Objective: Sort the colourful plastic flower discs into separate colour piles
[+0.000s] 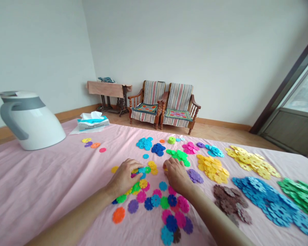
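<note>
My left hand (125,176) curves over a mixed group of flower-shaped discs, thumb and fingers apart, with blue and yellow discs showing in the gap between them. My right hand (177,174) is closed, fingers bent down, and a bit of a yellow disc (165,168) shows at its fingertips. Just right of that hand lies a purple pile (195,176); a bright green pile (179,156) is behind it. Loose discs, among them an orange one (118,215) and a purple one (132,206), spread over the cloth between and below my hands.
Sorted piles in yellow (213,168), brown (228,201), blue (274,201) and green (300,194) cover the right side. On the left of the pink cloth (53,184) stand a white jug (42,126) and a tissue box (93,123). Two wooden chairs are beyond.
</note>
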`<state>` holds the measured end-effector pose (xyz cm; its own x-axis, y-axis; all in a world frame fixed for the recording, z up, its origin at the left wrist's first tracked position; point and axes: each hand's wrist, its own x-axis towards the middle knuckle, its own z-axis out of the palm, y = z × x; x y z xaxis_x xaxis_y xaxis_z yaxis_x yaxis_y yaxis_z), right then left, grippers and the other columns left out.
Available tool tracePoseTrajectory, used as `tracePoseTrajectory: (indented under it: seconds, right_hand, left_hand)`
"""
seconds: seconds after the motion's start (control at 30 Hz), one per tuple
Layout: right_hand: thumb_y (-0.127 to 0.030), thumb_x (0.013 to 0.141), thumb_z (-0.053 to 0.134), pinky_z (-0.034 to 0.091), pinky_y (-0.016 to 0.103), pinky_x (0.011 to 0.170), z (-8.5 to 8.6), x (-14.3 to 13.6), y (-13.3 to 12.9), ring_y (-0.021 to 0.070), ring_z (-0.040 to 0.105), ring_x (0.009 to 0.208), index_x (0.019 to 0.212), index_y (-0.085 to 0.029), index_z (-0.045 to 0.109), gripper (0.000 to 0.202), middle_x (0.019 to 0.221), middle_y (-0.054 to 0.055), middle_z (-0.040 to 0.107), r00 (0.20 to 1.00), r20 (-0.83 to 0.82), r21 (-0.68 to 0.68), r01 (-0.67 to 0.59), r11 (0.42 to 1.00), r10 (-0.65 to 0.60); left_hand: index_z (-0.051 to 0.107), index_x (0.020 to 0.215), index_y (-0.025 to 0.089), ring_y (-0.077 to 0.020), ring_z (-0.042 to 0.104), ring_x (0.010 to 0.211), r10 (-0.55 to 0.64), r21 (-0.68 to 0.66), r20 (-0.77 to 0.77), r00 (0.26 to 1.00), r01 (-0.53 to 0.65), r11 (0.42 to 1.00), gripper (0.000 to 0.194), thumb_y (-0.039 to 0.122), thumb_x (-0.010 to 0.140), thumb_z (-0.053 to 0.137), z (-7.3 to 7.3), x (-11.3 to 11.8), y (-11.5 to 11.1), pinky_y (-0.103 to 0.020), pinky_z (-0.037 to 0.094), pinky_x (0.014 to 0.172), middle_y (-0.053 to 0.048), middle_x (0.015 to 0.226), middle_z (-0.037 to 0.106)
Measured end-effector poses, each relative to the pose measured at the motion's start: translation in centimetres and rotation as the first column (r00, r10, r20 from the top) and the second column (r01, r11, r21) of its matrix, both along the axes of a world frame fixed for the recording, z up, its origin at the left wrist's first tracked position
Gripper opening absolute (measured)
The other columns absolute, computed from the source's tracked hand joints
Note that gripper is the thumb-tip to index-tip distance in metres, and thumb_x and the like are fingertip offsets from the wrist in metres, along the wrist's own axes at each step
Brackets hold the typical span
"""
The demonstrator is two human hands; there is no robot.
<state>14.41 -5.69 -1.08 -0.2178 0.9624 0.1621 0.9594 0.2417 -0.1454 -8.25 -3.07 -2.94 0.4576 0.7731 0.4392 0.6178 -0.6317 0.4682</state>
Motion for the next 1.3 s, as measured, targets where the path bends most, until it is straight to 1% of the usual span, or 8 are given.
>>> tracePoseTrajectory:
  seconds: [0.33,0.53,0.67,0.87,0.97,1.07,1.2,1.3]
  right_hand:
    - [-0.013,0.076,0.056,0.035,0.033,0.077,0.1,0.8,-0.2,0.0234,0.055,0.090,0.089,-0.016,0.060,0.014,0.094,0.010,0.059,0.992,-0.115,-0.057,0.043,0.997,-0.049]
    - [-0.014,0.071,0.060,0.038,0.026,0.071,-0.3,1.3,-0.1,0.0167,0.055,0.080,0.084,-0.016,0.058,0.013,0.087,0.006,0.060,0.975,-0.220,-0.057,0.022,0.998,-0.034]
    - [-0.009,0.068,0.057,0.035,0.020,0.059,0.6,1.8,0.1,0.0120,0.055,0.068,0.070,-0.018,0.060,0.010,0.071,0.000,0.061,0.961,-0.275,-0.059,-0.002,0.998,-0.014]
    - [-0.011,0.073,0.050,0.035,0.021,0.056,2.3,8.4,1.5,0.0126,0.056,0.064,0.073,-0.017,0.059,0.011,0.069,0.001,0.063,0.944,-0.279,-0.003,0.182,0.983,-0.175]
    - [-0.009,0.071,0.051,0.034,0.023,0.056,1.9,12.6,1.8,0.0146,0.057,0.065,0.069,-0.016,0.059,0.011,0.070,0.005,0.064,0.925,-0.235,0.011,0.308,0.951,-0.297]
    - [-0.006,0.066,0.053,0.032,0.024,0.056,1.4,14.9,1.6,0.0153,0.057,0.062,0.061,-0.017,0.059,0.014,0.065,0.005,0.063,0.909,-0.187,0.007,0.380,0.925,-0.372]
    - [-0.008,0.068,0.053,0.030,0.026,0.056,1.6,14.4,1.2,0.0191,0.056,0.065,0.064,-0.017,0.059,0.011,0.068,0.009,0.063,0.881,-0.161,0.071,0.461,0.885,-0.446]
    - [-0.012,0.074,0.050,0.031,0.026,0.056,2.2,11.5,1.1,0.0184,0.055,0.067,0.069,-0.016,0.059,0.011,0.071,0.008,0.062,0.911,-0.184,0.110,0.392,0.914,-0.368]
  left_hand:
    - [0.070,0.093,0.024,-0.0203,0.060,0.091,-0.013,-0.021,0.016,1.000,0.013,1.000,0.019,0.024,0.076,0.063,0.1,-0.1,0.0,-0.034,0.047,0.083,-0.004,0.093,0.069]
    - [0.071,0.090,0.023,-0.0194,0.061,0.088,0.001,0.002,-0.007,1.000,-0.001,1.000,0.016,0.024,0.077,0.061,0.4,0.1,-0.1,-0.032,0.048,0.080,-0.004,0.089,0.070]
    - [0.071,0.088,0.022,-0.0185,0.062,0.086,0.016,-0.001,-0.001,1.000,-0.016,1.000,0.016,0.022,0.080,0.057,0.6,0.3,-0.2,-0.031,0.049,0.079,-0.003,0.087,0.070]
    - [0.070,0.085,0.021,-0.0175,0.063,0.084,0.048,-0.020,0.012,0.999,-0.048,0.999,0.020,0.022,0.083,0.050,0.7,0.2,-0.2,-0.029,0.048,0.078,-0.004,0.086,0.071]
    - [0.069,0.083,0.020,-0.0174,0.063,0.084,0.064,-0.026,0.016,0.998,-0.064,0.998,0.021,0.022,0.084,0.048,0.6,0.1,-0.1,-0.028,0.048,0.077,-0.004,0.086,0.070]
    - [0.068,0.082,0.019,-0.0173,0.063,0.082,0.082,-0.014,0.033,0.996,-0.082,0.997,0.020,0.024,0.085,0.048,0.6,0.1,0.0,-0.027,0.048,0.076,-0.004,0.084,0.069]
    - [0.066,0.082,0.018,-0.0166,0.062,0.081,0.112,-0.010,0.104,0.988,-0.112,0.994,0.021,0.026,0.086,0.047,0.9,0.3,-0.3,-0.026,0.047,0.074,-0.004,0.083,0.067]
    - [0.065,0.081,0.018,-0.0154,0.062,0.077,0.108,-0.071,0.174,0.979,-0.097,0.993,0.020,0.027,0.086,0.049,1.2,0.6,-0.9,-0.025,0.046,0.071,-0.003,0.081,0.067]
